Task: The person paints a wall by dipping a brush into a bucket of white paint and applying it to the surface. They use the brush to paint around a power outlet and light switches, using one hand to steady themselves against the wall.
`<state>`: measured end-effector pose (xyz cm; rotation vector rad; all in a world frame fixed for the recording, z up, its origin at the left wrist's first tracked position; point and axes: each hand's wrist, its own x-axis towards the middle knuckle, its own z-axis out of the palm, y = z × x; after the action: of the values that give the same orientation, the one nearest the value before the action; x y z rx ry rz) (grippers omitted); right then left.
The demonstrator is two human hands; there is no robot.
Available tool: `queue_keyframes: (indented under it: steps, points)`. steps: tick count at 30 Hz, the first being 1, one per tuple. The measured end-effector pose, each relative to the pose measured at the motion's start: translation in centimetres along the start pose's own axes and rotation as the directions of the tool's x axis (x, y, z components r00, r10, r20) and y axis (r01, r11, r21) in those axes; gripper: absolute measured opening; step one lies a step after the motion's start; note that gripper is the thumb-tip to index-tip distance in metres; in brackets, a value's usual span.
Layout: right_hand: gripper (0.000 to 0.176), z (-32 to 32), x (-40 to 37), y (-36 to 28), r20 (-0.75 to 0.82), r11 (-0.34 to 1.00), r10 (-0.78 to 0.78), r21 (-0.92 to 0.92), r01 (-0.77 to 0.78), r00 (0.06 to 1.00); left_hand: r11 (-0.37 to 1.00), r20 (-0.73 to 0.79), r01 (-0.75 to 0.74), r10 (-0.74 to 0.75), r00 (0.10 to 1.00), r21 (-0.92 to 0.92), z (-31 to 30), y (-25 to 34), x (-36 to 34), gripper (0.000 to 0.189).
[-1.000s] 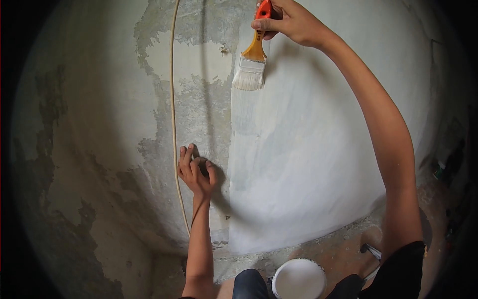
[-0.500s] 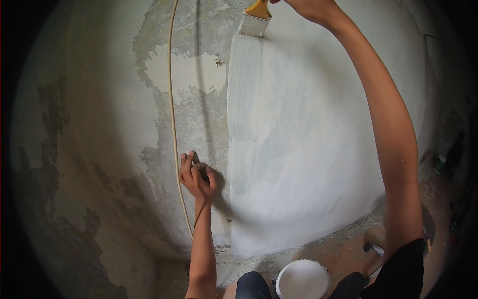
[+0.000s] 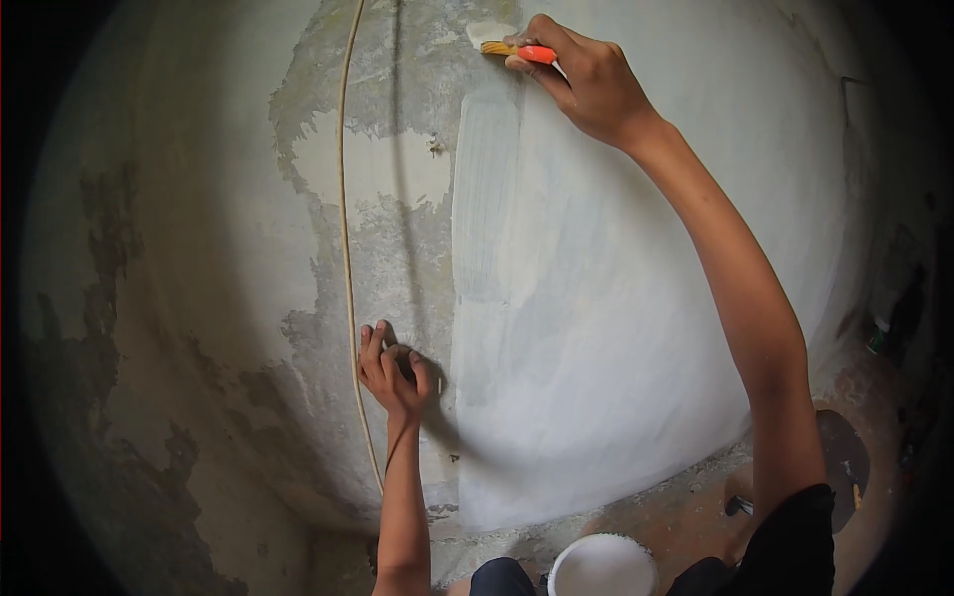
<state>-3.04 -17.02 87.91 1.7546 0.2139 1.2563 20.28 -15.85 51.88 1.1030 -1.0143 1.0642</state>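
My right hand (image 3: 586,79) grips the orange-tipped handle of a paintbrush (image 3: 497,48) high on the wall. A small patch of white paint (image 3: 484,33) shows beside the brush, above the edge of the painted white area (image 3: 596,318). The bristles cannot be made out. My left hand (image 3: 396,375) rests against the bare grey strip of wall (image 3: 383,243), fingers bent and spread, holding nothing. A thin beige cable (image 3: 344,199) runs down the wall just left of its fingertips.
A round white paint bucket (image 3: 603,566) stands between my knees. On the floor at the right lie a dark round object (image 3: 843,467) and a dark-handled tool (image 3: 738,506). Peeling plaster (image 3: 109,238) covers the wall at the left.
My right hand has come down into full view, and the brush has turned so its handle points right. A white patch now shows by it. My left hand stays at the wall.
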Motion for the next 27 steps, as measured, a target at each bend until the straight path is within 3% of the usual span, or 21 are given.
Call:
queue_keyframes:
  steps: [2,6,8,10,14,15,16,17,18,20,27]
  points:
    - [0.025,0.1,-0.7,-0.8,0.046,0.991,0.132,0.0,-0.132,0.99,1.0,0.002,0.001,-0.001,1.0,0.001,0.0,-0.1,0.0,0.01]
    - [0.023,0.3,-1.4,-1.0,0.009,0.996,0.077,0.043,-0.077,0.997,0.997,-0.017,-0.002,0.001,1.0,-0.076,0.7,-0.6,0.3,0.013]
    - [0.023,0.3,-2.5,-1.4,0.053,0.992,0.095,-0.087,-0.09,0.994,0.994,-0.04,0.001,-0.005,0.999,-0.11,0.2,-0.4,0.0,0.017]
    - [0.016,-0.9,-1.9,-3.0,0.164,0.974,0.197,0.081,-0.212,0.967,0.998,0.001,0.023,-0.023,1.0,-0.062,0.0,-0.3,0.1,0.018]
    - [0.015,-0.3,-3.0,-3.8,0.026,0.994,0.066,0.084,-0.068,0.997,0.994,-0.009,-0.001,0.0,1.0,-0.107,0.3,-0.5,-0.1,0.02]
    - [0.015,-0.3,-3.3,-3.4,0.1,0.991,0.092,0.089,-0.101,0.991,0.993,-0.018,-0.027,0.025,1.0,-0.113,0.0,-0.3,0.1,0.021]
    - [0.014,0.0,-3.5,-3.8,0.077,0.994,0.059,0.083,-0.065,0.995,0.993,-0.009,-0.048,0.047,0.999,-0.105,-0.2,-0.3,0.1,0.022]
    - [0.013,0.1,-3.8,-4.4,0.042,0.98,0.052,0.188,-0.058,0.998,0.993,0.005,-0.046,0.046,0.999,-0.11,-0.3,-0.5,-0.2,0.024]
    - [0.012,-0.7,-3.6,-4.4,0.13,0.998,-0.014,0.066,0.006,0.991,0.991,0.003,-0.057,0.057,0.998,-0.118,-0.2,-0.8,-0.4,0.026]
    - [0.012,-0.2,-6.4,-6.9,0.161,0.988,0.046,0.138,-0.069,0.986,0.998,0.085,-0.057,0.06,0.995,-0.041,-0.2,-1.4,-0.1,0.041]
    - [0.011,-0.7,-8.4,-11.5,0.149,0.924,0.262,0.248,-0.292,0.954,0.992,0.086,-0.123,0.123,0.989,-0.001,-0.7,-1.4,-0.4,0.044]
